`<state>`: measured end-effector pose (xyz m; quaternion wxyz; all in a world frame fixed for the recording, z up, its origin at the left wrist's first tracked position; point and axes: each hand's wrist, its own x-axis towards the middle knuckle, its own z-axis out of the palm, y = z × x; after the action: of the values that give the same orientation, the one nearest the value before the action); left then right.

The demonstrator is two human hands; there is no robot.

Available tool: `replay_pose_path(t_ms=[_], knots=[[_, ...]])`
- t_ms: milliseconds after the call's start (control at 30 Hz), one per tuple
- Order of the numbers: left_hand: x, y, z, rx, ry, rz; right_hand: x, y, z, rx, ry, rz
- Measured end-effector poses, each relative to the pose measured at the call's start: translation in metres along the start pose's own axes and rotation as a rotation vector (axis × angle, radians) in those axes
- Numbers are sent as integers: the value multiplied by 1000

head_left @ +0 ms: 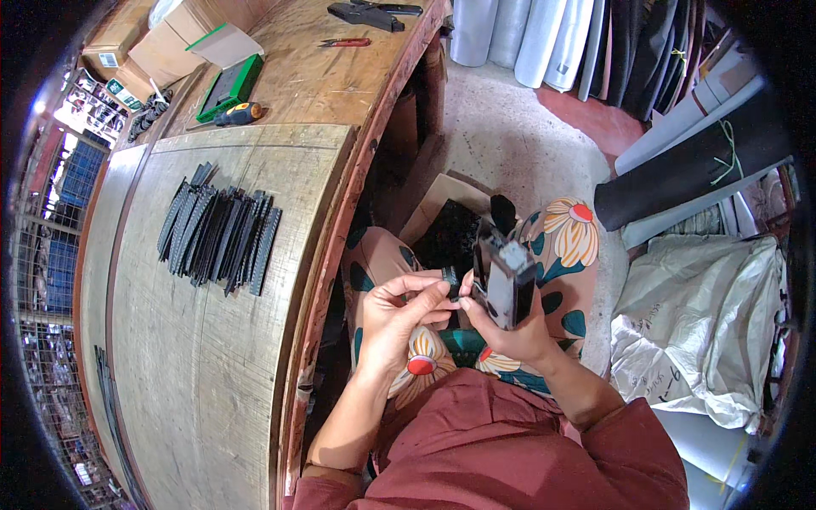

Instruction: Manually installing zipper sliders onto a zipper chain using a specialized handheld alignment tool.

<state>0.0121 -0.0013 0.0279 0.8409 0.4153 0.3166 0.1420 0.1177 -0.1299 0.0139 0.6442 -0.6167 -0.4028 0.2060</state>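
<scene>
My left hand [395,316] is closed in a pinch, holding a short black ribbed strip [450,277] in front of my lap. Close beside it, my right hand [520,338] wraps round a bulky black tool that looks like a stapler [507,285], with shiny metal on its upper end. The right thumb and fingertips come near the strip; whether they touch it is hard to make out. Behind both hands, between my knees, stands an open cardboard box [422,206] with dark small pieces inside. On the table to the left lies a pile of black ribbed strips [223,229].
The wooden table [212,365] runs along my left. On it are a green case [231,87], a screwdriver [239,114], red-handled snips [344,42], a black hand tool [367,15] and long dark strips [109,408]. Material rolls [697,149] and a white sack [697,323] stand right.
</scene>
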Motion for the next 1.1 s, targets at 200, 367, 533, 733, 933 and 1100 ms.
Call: replay_pose_path(t_ms=[200, 367, 533, 733, 933, 1100], knots=[[-2, -9, 4, 34, -13, 168, 3, -6, 6, 94, 135, 189], [-5, -9, 7, 132, 19, 216, 3, -3, 9, 55, 155, 147], [-5, -13, 9, 160, 39, 306, 3, -8, 9, 11, 150, 175], [-6, -14, 11, 181, 73, 310, 2, -9, 10, 17, 157, 187], [-6, -13, 9, 200, 87, 370, 1, -7, 8, -18, 118, 188], [-7, 13, -1, 168, 68, 281, 1, -16, -30, -490, -152, -37]])
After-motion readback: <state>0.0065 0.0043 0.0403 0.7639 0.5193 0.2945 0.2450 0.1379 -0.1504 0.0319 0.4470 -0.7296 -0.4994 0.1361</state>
